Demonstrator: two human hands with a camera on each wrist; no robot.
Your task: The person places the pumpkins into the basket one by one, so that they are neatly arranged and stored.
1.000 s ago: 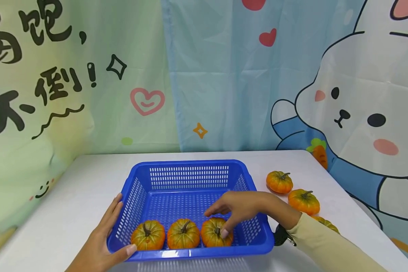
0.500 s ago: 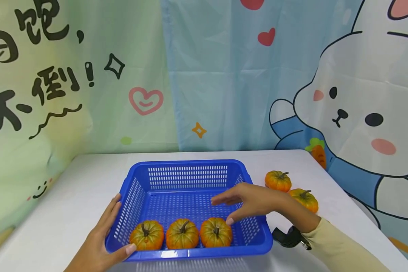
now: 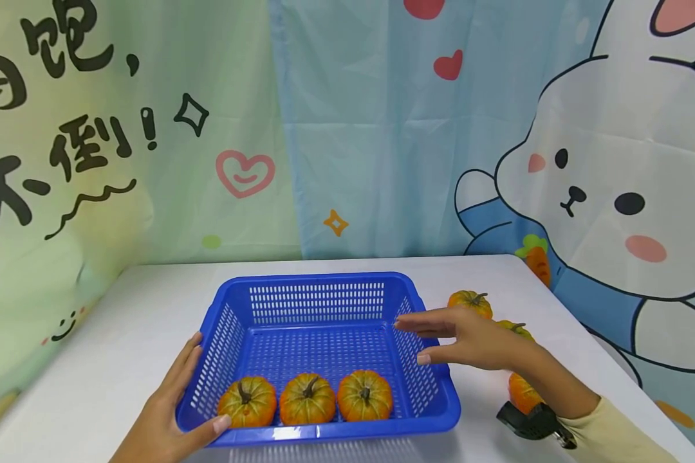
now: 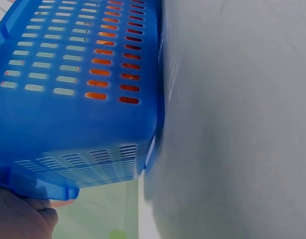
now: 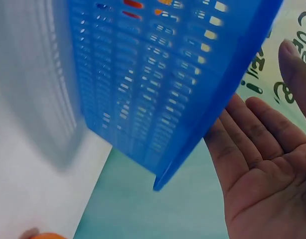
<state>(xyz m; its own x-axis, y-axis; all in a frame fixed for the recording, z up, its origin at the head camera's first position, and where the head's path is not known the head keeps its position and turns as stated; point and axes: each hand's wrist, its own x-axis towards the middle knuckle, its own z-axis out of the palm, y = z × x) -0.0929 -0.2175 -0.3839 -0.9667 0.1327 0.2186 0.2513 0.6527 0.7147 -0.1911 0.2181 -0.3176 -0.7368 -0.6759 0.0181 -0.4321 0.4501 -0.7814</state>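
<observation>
Head view: three miniature pumpkins [image 3: 307, 400], squat and ribbed, orange streaked yellow-green, brown-stemmed; rowed along the near wall inside a rectangular blue plastic basket [image 3: 318, 344], slot-perforated. Left hand [image 3: 168, 408]: fingers straight along the side rim, thumb on the near rim. Right hand [image 3: 469, 337]: spread, holding nothing, at the opposite rim; contact unclear. Further pumpkins [image 3: 522, 393] on the white table [image 3: 150, 315], partly hidden by hand and arm.

Left wrist view: smooth basket wall, orange through slots; hand mostly cut off.

Right wrist view: palm bare, thumb apart; orange edge cropped below.
</observation>
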